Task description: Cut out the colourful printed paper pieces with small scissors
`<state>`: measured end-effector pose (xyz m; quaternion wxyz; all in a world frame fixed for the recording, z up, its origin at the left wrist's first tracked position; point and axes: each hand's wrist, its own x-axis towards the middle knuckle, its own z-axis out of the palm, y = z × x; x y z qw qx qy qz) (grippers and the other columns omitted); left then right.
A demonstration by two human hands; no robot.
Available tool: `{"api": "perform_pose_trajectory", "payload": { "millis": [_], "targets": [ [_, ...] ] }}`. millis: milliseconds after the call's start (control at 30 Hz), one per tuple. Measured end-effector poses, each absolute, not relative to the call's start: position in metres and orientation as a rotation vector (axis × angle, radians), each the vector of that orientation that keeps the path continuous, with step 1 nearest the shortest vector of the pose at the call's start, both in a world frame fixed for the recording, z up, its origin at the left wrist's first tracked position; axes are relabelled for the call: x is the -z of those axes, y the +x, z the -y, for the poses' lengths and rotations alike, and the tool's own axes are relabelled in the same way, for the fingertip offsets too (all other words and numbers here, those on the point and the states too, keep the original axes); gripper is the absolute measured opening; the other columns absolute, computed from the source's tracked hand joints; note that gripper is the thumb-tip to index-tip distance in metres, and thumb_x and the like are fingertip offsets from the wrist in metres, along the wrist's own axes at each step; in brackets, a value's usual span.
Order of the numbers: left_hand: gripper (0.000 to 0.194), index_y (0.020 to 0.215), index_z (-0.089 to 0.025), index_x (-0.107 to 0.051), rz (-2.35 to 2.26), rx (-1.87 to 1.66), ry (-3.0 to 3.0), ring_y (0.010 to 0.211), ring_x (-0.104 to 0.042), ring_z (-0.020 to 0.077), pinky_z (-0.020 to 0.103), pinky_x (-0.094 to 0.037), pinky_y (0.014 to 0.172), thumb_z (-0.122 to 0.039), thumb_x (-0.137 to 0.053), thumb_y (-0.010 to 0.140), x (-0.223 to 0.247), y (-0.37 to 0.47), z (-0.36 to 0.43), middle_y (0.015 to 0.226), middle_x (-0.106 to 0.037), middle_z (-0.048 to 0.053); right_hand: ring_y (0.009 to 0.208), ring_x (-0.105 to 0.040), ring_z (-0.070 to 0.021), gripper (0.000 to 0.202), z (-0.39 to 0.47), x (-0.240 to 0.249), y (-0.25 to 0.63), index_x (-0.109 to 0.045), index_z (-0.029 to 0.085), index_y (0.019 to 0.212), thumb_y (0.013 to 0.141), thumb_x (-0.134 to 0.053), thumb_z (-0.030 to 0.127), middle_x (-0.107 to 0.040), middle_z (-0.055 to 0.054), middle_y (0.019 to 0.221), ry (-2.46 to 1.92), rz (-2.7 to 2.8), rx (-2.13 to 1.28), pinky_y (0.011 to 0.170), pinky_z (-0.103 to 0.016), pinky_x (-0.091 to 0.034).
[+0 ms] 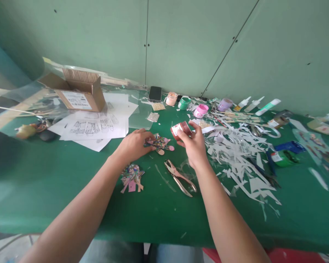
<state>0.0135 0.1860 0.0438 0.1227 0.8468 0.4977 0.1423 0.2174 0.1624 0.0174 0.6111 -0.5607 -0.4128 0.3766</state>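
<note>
Well back from the front edge of a green desk (71, 197), the right hand (194, 145) grips a jar (176, 130) while the left hand (135, 143) pinches cutouts (162, 142), apparently a jar-handling step, the next move likely calling for steady holds.

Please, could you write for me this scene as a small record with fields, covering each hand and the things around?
Left hand: fingers at small patterned pieces; grip unclear
Right hand: holds a small reddish-brown container, white label visible
Between forearms: plier-like tool on green tabletop
By left wrist: another patterned cluster
Right side: heap of white scraps
Back left: open cardboard box, printed sheets
Back middle: pink jar, green jar
</note>
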Motion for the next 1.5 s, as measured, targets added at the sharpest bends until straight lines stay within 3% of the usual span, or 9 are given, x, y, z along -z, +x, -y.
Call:
{"api": "perform_pose_trajectory", "payload": {
  "millis": [167,367,600,767,867,1000,1133,1300,1500],
  "targets": [
    [0.020,0.101,-0.024,-0.071,-1.421,-0.373,2.546,0.097,-0.064,0.0258,0.035,-0.051,0.081,-0.032,-0.064,0.084,-0.040,0.019,-0.185,0.100,-0.069,0.006,0.085,-0.067,-0.0218,0.068,-0.159,-0.021,0.222,-0.043,0.029,0.120,0.063,-0.074,0.047,-0.062,-0.004,0.112,-1.411,0.845,-1.048,0.063,-0.039,-0.061],
    [0.015,0.092,-0.022,-0.072,-1.429,-0.513,2.519,0.083,-0.064,0.0219,0.033,-0.049,0.074,-0.025,-0.059,0.085,-0.037,0.026,-0.185,0.090,-0.069,0.006,0.090,-0.067,-0.0225,0.072,-0.158,-0.017,0.211,-0.046,0.022,0.127,0.066,-0.075,0.049,-0.065,-0.009,0.108,-1.389,1.157,-0.712,0.083,-0.041,-0.056],
    [0.018,0.086,-0.018,-0.068,-1.520,-1.338,1.843,0.053,-0.047,0.0100,0.025,-0.037,0.053,-0.028,-0.054,0.084,-0.050,0.013,-0.193,0.069,-0.063,0.000,0.112,-0.059,-0.0300,0.069,-0.163,-0.012,0.202,-0.047,0.023,0.137,0.075,-0.074,0.039,-0.063,-0.012,0.124,-1.433,1.683,-0.399,0.093,-0.047,-0.050],
    [0.016,0.082,-0.017,-0.066,-1.438,-1.395,1.777,0.051,-0.043,0.0091,0.024,-0.034,0.050,-0.028,-0.055,0.081,-0.049,0.010,-0.195,0.061,-0.056,-0.002,0.111,-0.058,-0.0291,0.060,-0.163,-0.020,0.222,-0.047,0.021,0.139,0.084,-0.063,0.038,-0.065,-0.012,0.120,-1.486,1.776,-0.205,0.098,-0.048,-0.045],
    [0.015,0.083,-0.017,-0.067,-1.416,-1.376,1.795,0.051,-0.044,0.0095,0.024,-0.034,0.051,-0.027,-0.056,0.080,-0.048,0.011,-0.193,0.059,-0.055,-0.003,0.100,-0.062,-0.0294,0.039,-0.159,-0.024,0.253,-0.062,0.018,0.122,0.088,-0.053,0.034,-0.069,-0.013,0.101,-1.778,1.496,-0.031,0.094,-0.051,-0.045],
    [0.015,0.083,-0.017,-0.067,-1.392,-1.359,1.818,0.050,-0.046,0.0102,0.024,-0.035,0.051,-0.027,-0.056,0.081,-0.050,0.013,-0.190,0.056,-0.054,-0.003,0.097,-0.061,-0.0384,0.026,-0.158,-0.016,0.277,-0.071,0.018,0.075,0.070,-0.073,0.043,-0.069,-0.017,0.087,-2.189,1.329,0.008,0.088,-0.060,-0.043],
    [0.015,0.083,-0.017,-0.067,-1.378,-1.345,1.847,0.051,-0.047,0.0110,0.025,-0.035,0.051,-0.028,-0.056,0.082,-0.052,0.014,-0.189,0.054,-0.053,-0.003,0.076,-0.063,-0.0296,0.022,-0.162,-0.010,0.276,-0.061,0.023,0.053,0.061,-0.077,0.036,-0.064,-0.008,0.063,-2.108,1.346,-0.119,0.077,-0.048,-0.048],
    [0.015,0.085,-0.017,-0.066,-1.305,-1.381,1.870,0.051,-0.047,0.0103,0.025,-0.034,0.051,-0.028,-0.055,0.084,-0.050,0.011,-0.188,0.056,-0.053,-0.003,0.057,-0.057,-0.0173,0.023,-0.158,-0.031,0.271,-0.059,0.021,0.064,0.074,-0.064,0.041,-0.064,-0.002,0.061,-1.848,1.298,-0.274,0.059,-0.031,-0.044],
    [0.019,0.086,-0.018,-0.064,-1.134,-1.248,1.851,0.057,-0.051,0.0105,0.024,-0.038,0.053,-0.034,-0.054,0.089,-0.081,0.033,-0.156,0.065,-0.059,-0.001,0.046,-0.039,-0.0088,0.036,-0.105,-0.070,0.228,-0.054,0.021,0.071,0.071,-0.072,0.052,-0.051,0.006,0.053,-1.320,1.223,-0.762,0.046,-0.022,-0.030]
  ]
}}
